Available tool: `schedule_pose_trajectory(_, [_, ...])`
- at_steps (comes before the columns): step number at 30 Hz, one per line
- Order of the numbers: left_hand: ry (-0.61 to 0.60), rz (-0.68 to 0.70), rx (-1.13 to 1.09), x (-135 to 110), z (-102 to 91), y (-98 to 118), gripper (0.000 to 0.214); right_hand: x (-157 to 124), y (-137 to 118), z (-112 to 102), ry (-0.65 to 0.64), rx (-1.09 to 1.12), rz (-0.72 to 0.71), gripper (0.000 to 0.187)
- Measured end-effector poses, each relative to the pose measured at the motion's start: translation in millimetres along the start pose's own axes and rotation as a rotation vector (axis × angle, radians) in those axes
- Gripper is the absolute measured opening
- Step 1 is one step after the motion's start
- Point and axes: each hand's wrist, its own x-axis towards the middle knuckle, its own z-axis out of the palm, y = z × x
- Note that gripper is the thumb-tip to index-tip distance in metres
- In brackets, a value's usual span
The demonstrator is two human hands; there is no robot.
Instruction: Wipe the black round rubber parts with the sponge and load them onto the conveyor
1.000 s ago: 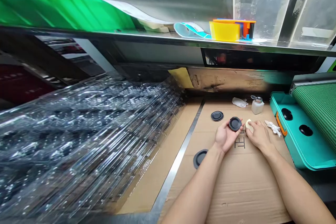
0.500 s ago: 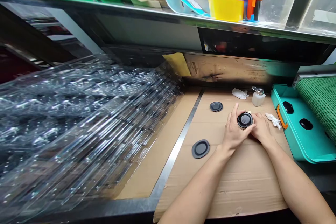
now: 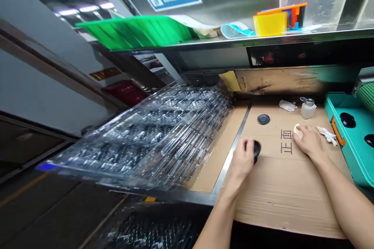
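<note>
- Resting at the left edge of the cardboard sheet (image 3: 280, 190) on the worktop, the left hand (image 3: 243, 156) covers part of a black disc (image 3: 256, 150).
- Left fingers: curled down over the black disc and touching it. Motion blur prevents confirming whether they are clamped on it.
- Right hand (image 3: 309, 142): fingers closed on a pale pad (image 3: 297, 130), knuckles low over the cardboard sheet, just right of the printed characters (image 3: 286, 142).
- Change from half a second earlier: both hands met around one round black part at the centre of the sheet. They are now well apart, the left hand having moved to the left edge.
- Change of view: the camera has swung left, so the stack of clear trays (image 3: 163, 136) now sits nearer the centre.
- A second disc (image 3: 263, 119) lies flat beyond the hands, apart from both, as before.
- A small bottle (image 3: 308, 108) and a white rag (image 3: 288, 105) stand at the far edge; a teal tray (image 3: 353, 155) borders the sheet on the right.
</note>
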Motion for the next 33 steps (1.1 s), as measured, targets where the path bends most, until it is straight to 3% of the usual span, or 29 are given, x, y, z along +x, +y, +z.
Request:
schedule_pose_trajectory(2, [-0.021, -0.045, 0.155, -5.7, -23.6, -23.1, 0.034, -0.9, -1.8, -0.2, -0.003, 0.004, 0.000, 0.030])
schedule_pose_trajectory(5, [-0.190, 0.024, 0.319, -5.8, -33.5, -40.8, 0.034, -2.4, -3.3, -1.9, -0.006, -0.001, 0.013, 0.029])
schedule_pose_trajectory(8, [-0.242, 0.080, 0.484, -1.4, -25.5, -36.7, 0.037, -3.8, -3.8, -4.2, -0.016, -0.001, 0.020, 0.029])
schedule_pose_trajectory(12, [-0.222, 0.025, 0.694, -3.4, -19.7, -19.2, 0.052, -3.8, -2.4, -5.8, -0.032, 0.003, 0.007, 0.029])
schedule_pose_trajectory(16, [-0.334, 0.195, 0.686, -10.1, -22.5, -13.9, 0.068, -2.0, 2.2, -3.0, -0.021, 0.003, 0.006, 0.031])
schedule_pose_trajectory(19, [-0.462, 0.305, 0.617, -3.3, -25.8, -19.5, 0.051, -0.1, 4.6, -1.0, -0.014, 0.001, -0.004, 0.033])
schedule_pose_trajectory(25, [-0.482, 0.338, 0.557, 25.7, -40.1, -31.7, 0.043, 4.6, 0.0, -2.8, -0.022, 0.033, 0.011, 0.033])
schedule_pose_trajectory(29, [-0.589, 0.396, 0.553, 22.4, -50.5, -42.1, 0.047, -0.8, -10.1, -9.7, -0.060, 0.027, 0.060, 0.034])
schedule_pose_trajectory(33, [-0.547, 0.376, 0.633, 32.4, -51.1, -59.1, 0.065, -4.9, -16.9, -10.7, -0.139, 0.021, 0.061, 0.034])
